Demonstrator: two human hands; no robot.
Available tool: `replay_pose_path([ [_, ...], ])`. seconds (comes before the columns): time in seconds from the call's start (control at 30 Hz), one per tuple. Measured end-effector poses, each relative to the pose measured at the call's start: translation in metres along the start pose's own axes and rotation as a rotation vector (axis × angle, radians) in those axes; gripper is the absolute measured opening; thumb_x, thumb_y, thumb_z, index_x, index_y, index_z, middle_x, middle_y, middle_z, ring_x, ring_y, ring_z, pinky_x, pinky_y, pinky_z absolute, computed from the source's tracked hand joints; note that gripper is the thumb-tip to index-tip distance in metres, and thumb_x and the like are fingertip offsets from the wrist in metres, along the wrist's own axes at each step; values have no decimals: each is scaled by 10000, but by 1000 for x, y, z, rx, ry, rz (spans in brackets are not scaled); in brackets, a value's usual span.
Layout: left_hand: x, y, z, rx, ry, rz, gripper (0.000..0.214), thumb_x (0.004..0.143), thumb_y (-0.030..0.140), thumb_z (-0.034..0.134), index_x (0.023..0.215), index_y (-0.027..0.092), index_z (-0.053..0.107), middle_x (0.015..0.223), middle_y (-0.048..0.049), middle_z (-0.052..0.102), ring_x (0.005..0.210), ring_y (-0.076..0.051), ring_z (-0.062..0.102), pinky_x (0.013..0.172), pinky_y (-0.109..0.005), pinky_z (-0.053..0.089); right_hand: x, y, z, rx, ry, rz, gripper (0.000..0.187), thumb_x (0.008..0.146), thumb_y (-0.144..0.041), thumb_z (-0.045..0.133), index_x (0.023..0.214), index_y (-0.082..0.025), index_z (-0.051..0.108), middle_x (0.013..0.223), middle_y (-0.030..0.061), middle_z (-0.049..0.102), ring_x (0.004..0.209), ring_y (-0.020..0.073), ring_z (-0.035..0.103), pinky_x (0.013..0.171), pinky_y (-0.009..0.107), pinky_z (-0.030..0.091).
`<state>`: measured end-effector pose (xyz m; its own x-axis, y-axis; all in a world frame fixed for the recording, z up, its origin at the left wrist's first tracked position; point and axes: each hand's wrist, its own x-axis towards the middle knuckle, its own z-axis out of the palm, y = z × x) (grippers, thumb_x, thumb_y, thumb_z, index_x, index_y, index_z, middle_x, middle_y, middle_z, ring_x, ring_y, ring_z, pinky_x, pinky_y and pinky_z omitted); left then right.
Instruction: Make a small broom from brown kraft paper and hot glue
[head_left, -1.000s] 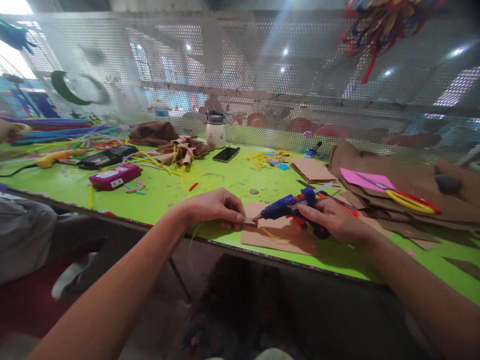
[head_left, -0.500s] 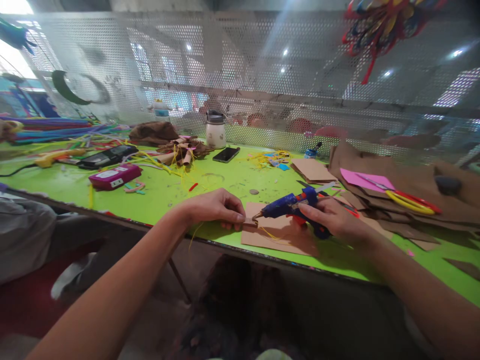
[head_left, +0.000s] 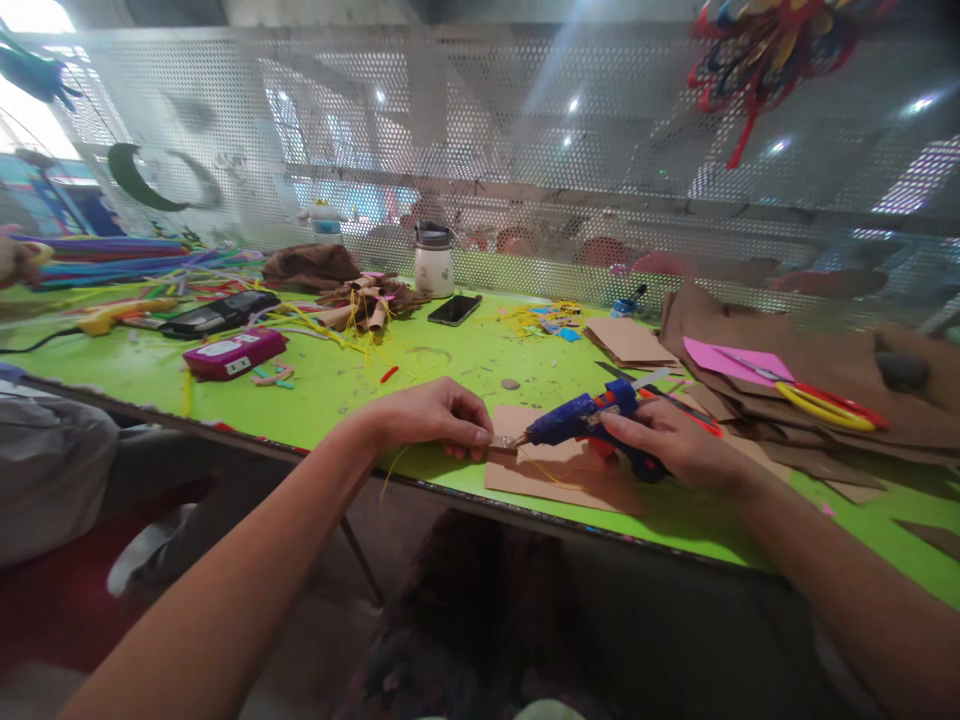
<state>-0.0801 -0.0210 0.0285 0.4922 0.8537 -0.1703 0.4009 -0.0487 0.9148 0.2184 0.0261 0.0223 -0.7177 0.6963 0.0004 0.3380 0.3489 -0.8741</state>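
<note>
My right hand (head_left: 671, 440) grips a blue glue gun (head_left: 574, 415) with an orange trigger and a clear glue stick out of its back. The gun's nozzle points left and meets a small brown cardboard piece (head_left: 504, 446), which my left hand (head_left: 446, 420) pinches between thumb and fingers. Whether the nozzle touches the piece or hovers just above it I cannot tell. Below lies a flat sheet of brown cardboard (head_left: 525, 476) near the table's front edge. A thin yellow strand (head_left: 551, 478) crosses that sheet, and another hangs under my left wrist.
On the green table (head_left: 442, 370), red-and-yellow scissors (head_left: 829, 405) lie on brown paper at right. A cardboard stack (head_left: 628, 342), phone (head_left: 454, 310) and white jar (head_left: 433, 268) stand farther back. At left are a purple power strip (head_left: 234, 354) and a yellow glue gun (head_left: 116, 316).
The glue gun's nozzle has shifted slightly right along the cardboard piece, and the gun sits a little lower. My left hand keeps its pinch in nearly the same place.
</note>
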Motion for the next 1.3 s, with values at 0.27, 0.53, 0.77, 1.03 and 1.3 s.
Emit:
replay_pose_path([
  [0.27,0,0,0,2,7,-9,255,727,359,732,835,128,724,699,-39,697,562,-81,575,539,-167,445,2,-3,7,34,15,-2,476,847,-579,525,743,-137,667,685,46,620,581,117,522,521,231,380],
  [0.53,0,0,0,-6,9,-1,276,722,374,737,836,123,725,693,-42,696,553,-81,575,528,-165,449,1,-2,2,6,6,-22,477,848,-578,523,709,-146,675,676,37,630,581,116,531,538,233,388],
  [0.77,0,0,0,-6,8,-8,265,725,363,737,837,123,725,698,-44,696,557,-81,577,533,-167,449,1,-2,4,34,20,0,467,849,-570,529,743,-139,672,690,48,626,597,123,538,526,232,383],
  [1.03,0,0,0,-5,3,-13,269,733,359,733,848,116,721,704,-45,694,574,-84,581,540,-167,452,1,-3,1,55,4,4,447,853,-552,539,728,-142,666,670,34,609,572,105,505,510,227,363],
  [1.3,0,0,0,-3,7,-5,258,737,358,728,846,124,722,696,-41,696,574,-89,594,545,-168,459,3,1,4,148,20,0,437,858,-535,546,769,-123,662,713,52,618,627,120,540,562,228,407],
])
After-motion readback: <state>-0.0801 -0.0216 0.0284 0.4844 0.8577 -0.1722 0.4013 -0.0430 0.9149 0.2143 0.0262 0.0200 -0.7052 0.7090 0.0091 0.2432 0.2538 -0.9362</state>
